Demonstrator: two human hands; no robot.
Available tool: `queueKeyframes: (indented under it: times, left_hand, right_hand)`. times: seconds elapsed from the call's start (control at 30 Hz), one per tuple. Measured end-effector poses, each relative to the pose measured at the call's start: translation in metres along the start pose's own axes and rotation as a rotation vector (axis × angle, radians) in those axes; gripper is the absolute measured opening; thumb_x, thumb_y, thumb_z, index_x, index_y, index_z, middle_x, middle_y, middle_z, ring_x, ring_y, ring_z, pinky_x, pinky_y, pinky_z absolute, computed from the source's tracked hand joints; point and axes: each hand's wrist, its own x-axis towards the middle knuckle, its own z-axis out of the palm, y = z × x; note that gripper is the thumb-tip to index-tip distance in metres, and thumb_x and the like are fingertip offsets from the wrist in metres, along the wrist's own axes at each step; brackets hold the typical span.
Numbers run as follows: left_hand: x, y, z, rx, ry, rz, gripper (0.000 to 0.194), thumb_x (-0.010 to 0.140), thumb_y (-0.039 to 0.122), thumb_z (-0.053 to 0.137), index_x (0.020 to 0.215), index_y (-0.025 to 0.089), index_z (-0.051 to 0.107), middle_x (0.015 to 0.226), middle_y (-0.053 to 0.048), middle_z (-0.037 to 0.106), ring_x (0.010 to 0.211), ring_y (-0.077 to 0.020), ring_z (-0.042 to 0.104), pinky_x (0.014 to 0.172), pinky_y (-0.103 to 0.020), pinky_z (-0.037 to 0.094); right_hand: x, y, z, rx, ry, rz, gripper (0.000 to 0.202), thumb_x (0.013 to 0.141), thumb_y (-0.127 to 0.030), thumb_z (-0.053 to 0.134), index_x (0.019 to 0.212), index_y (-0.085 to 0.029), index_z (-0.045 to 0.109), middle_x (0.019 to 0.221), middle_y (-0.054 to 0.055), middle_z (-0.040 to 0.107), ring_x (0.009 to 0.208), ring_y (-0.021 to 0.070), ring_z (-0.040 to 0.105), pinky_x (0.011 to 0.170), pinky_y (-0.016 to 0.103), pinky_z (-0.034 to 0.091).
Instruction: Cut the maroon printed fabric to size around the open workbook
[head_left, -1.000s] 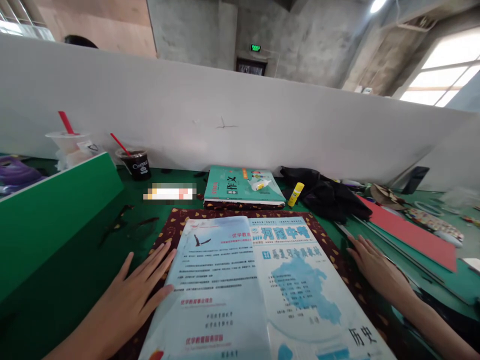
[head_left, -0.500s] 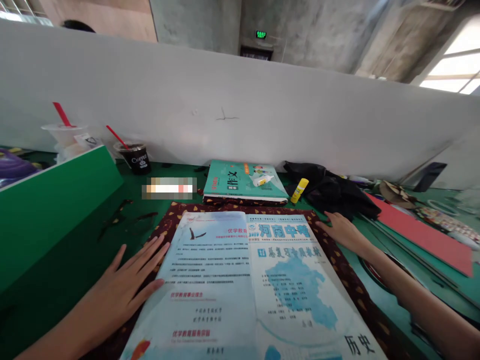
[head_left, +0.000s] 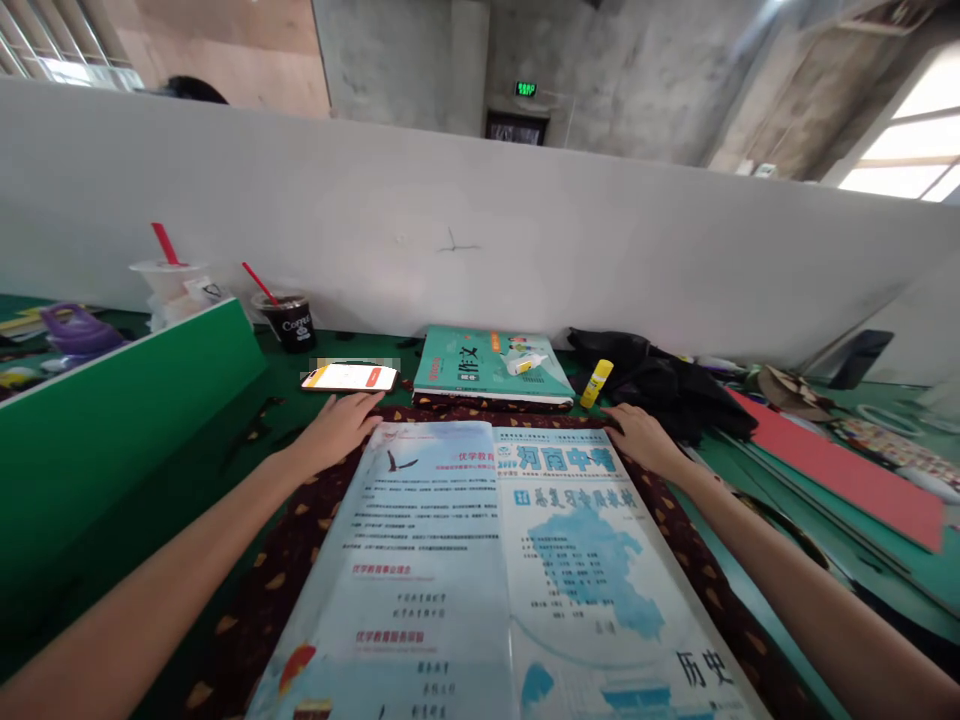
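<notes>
An opened book cover (head_left: 442,560), printed in blue and white, lies flat on a dark brown patterned sheet (head_left: 300,545). My left hand (head_left: 345,430) rests at the sheet's far left corner, fingers stretched out and the thumb beside the cover's corner. At the far right corner is my right hand (head_left: 641,440), its fingers extended and apart along the sheet's edge. Neither hand visibly holds anything. Just beyond my left fingers lies a lit phone (head_left: 349,377). A yellow glue stick (head_left: 597,384) lies past my right fingertips.
A green book (head_left: 465,370) with a correction tape (head_left: 525,362) on it lies by the white partition (head_left: 337,210). Drink cups (head_left: 291,325) and a green board (head_left: 135,440) stand left. A black bag (head_left: 667,385) and red folder (head_left: 840,470) lie right.
My left hand has moved forward and right, from the cover's left side to the sheet's far corner. My right hand has shifted slightly left and forward. The view has tilted up a little.
</notes>
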Motion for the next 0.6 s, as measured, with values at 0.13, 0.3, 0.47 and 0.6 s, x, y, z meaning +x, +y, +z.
queueKeyframes:
  times: [0.13, 0.3, 0.47, 0.6]
  left_hand:
    - [0.015, -0.01, 0.001, -0.011, 0.014, 0.03, 0.035, 0.093, 0.039, 0.041, 0.098, 0.018, 0.069, 0.107, -0.012, 0.067, 0.108, -0.0268, 0.058, 0.1, -0.041, 0.045]
    - [0.007, -0.026, -0.007, -0.006, 0.036, -0.013, 0.03, 0.093, 0.038, 0.041, 0.094, 0.018, 0.064, 0.104, -0.012, 0.065, 0.103, -0.0258, 0.059, 0.096, -0.039, 0.047]
    - [0.004, -0.018, -0.002, 0.045, 0.018, -0.077, 0.027, 0.093, 0.03, 0.042, 0.091, 0.016, 0.064, 0.099, -0.013, 0.067, 0.099, -0.0282, 0.062, 0.091, -0.04, 0.049]
    - [0.0, 0.013, -0.015, 0.103, 0.063, -0.085, 0.035, 0.091, 0.02, 0.039, 0.115, 0.01, 0.062, 0.115, -0.02, 0.064, 0.112, -0.0352, 0.059, 0.095, -0.048, 0.047]
  right_hand:
    - [0.008, 0.007, -0.005, 0.044, -0.002, 0.034, 0.021, 0.086, -0.029, 0.058, 0.093, -0.018, 0.074, 0.093, 0.01, 0.073, 0.096, 0.0285, 0.063, 0.089, 0.043, 0.048]
    - [0.007, 0.016, -0.01, 0.166, 0.032, 0.129, 0.022, 0.089, -0.032, 0.055, 0.092, -0.021, 0.073, 0.096, 0.007, 0.074, 0.092, 0.0244, 0.066, 0.085, 0.037, 0.049]
    - [0.008, 0.011, -0.001, 0.27, 0.006, 0.23, 0.022, 0.092, -0.036, 0.06, 0.094, -0.017, 0.07, 0.091, 0.005, 0.073, 0.085, 0.0197, 0.067, 0.083, 0.039, 0.051]
    - [0.011, 0.014, -0.001, 0.353, -0.036, 0.304, 0.023, 0.088, -0.038, 0.063, 0.095, -0.018, 0.071, 0.094, 0.005, 0.074, 0.091, 0.0224, 0.068, 0.086, 0.039, 0.051]
